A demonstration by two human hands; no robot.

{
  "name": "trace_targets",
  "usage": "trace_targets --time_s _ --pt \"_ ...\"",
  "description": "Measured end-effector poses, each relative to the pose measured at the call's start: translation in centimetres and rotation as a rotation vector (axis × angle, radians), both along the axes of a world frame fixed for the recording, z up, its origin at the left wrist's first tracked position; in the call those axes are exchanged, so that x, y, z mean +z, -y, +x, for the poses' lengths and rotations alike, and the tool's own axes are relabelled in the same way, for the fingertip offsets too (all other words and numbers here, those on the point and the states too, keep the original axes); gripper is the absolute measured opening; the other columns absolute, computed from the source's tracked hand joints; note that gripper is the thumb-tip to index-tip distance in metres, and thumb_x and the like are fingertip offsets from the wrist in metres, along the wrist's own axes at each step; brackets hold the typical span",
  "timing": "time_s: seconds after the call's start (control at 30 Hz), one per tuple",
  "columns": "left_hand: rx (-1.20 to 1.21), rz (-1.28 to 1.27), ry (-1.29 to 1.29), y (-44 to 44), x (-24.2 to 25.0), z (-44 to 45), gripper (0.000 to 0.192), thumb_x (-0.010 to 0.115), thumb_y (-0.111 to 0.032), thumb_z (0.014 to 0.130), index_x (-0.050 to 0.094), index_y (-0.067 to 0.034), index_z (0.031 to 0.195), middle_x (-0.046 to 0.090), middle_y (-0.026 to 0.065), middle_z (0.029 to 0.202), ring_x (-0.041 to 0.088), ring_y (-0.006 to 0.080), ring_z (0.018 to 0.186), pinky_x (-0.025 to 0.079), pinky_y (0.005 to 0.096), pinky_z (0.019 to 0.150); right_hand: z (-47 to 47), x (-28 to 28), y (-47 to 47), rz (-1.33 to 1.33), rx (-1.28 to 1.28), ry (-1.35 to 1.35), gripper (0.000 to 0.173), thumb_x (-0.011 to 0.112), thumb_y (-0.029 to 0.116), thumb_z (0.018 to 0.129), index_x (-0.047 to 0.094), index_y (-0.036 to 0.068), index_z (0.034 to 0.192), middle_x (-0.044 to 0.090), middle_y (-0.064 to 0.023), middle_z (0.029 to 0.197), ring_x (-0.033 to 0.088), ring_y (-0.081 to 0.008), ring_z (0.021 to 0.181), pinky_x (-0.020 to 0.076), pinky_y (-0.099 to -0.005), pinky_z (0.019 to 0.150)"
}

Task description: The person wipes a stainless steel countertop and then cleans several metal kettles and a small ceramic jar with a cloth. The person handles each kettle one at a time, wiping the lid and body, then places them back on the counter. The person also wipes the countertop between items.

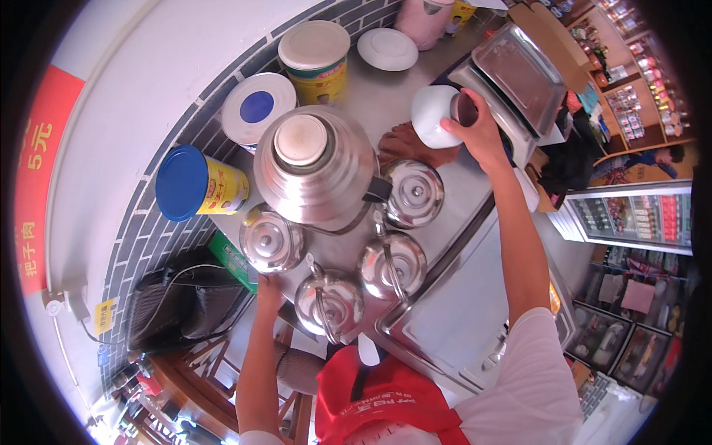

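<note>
My right hand grips a white rounded vessel around its dark brown round end. Beneath and beside that vessel lies a brown cloth. My left hand is at the near left edge of the steel table, just below a lidded metal kettle; its fingers are mostly hidden. More small steel kettles stand nearby: one in front, one at centre right and one farther back. A large steel vacuum jug with a pale stopper rises among them.
Several tins, including a blue-lidded one, line the brick wall on the left. A white saucer and a pink jug are at the back. To the right sit a scale with a steel tray and a steel-topped counter.
</note>
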State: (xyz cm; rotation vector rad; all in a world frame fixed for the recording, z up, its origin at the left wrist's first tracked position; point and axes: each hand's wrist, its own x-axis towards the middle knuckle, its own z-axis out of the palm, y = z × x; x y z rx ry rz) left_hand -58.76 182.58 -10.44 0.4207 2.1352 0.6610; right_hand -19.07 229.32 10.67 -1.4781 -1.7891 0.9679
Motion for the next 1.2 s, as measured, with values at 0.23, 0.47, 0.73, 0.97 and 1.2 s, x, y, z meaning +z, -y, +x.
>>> trace_targets --time_s 0.23,0.47,0.73,0.97,1.2 --pt "0.21 0.2 0.183 2.5 2.8 0.5 0.051 0.06 -0.034 0.112 0.054 -0.002 0.152 0.07 0.0117 0.123 0.073 0.0208 0.097 0.062 0.033 0.07 11.2 4.8 14.1 0.083 0.069 0.208 0.095 0.097 0.027 0.072 0.052 0.009 0.154 0.055 -0.0148 0.146 0.055 -0.0325 0.138 0.0428 -0.0417 0.12" --pt "0.382 0.173 0.28 15.1 4.3 2.9 0.045 0.062 -0.027 0.112 0.054 -0.003 0.149 0.071 0.014 0.125 0.076 0.0242 0.09 0.062 0.0339 0.067 17.9 -1.3 28.9 -0.047 -0.038 0.397 0.096 0.1 0.023 0.068 0.051 0.008 0.149 0.05 -0.0181 0.151 0.052 -0.0386 0.14 0.0477 -0.0473 0.117" --pt "0.372 -0.078 0.414 29.5 3.1 9.6 0.03 0.066 -0.029 0.109 0.063 -0.007 0.13 0.073 0.0135 0.108 0.076 0.0252 0.08 0.062 0.0357 0.061 18.1 -0.9 30.1 -0.013 0.02 0.69 0.091 0.091 0.038 0.086 0.047 0.011 0.16 0.045 -0.0183 0.165 0.047 -0.0414 0.15 0.0445 -0.0488 0.121" --pt "0.441 -0.032 0.355 25.5 2.5 9.0 0.031 0.062 -0.032 0.112 0.065 -0.003 0.124 0.075 0.0126 0.103 0.077 0.0269 0.081 0.063 0.0366 0.063 9.1 -2.7 12.4 -0.244 0.354 -0.092 0.047 0.059 0.04 0.114 0.067 0.008 0.147 0.065 -0.0093 0.153 0.06 -0.0219 0.138 0.046 -0.0382 0.116" --pt "0.339 0.259 0.242 5.7 0.7 2.1 0.045 0.053 -0.038 0.116 0.063 -0.002 0.14 0.07 0.0118 0.13 0.07 0.0199 0.113 0.059 0.0349 0.087 0.9 -12.3 -1.0 -0.185 0.717 0.368 0.042 0.062 0.036 0.112 0.072 0.013 0.146 0.058 -0.0122 0.161 0.047 -0.0317 0.152 0.0376 -0.046 0.127"
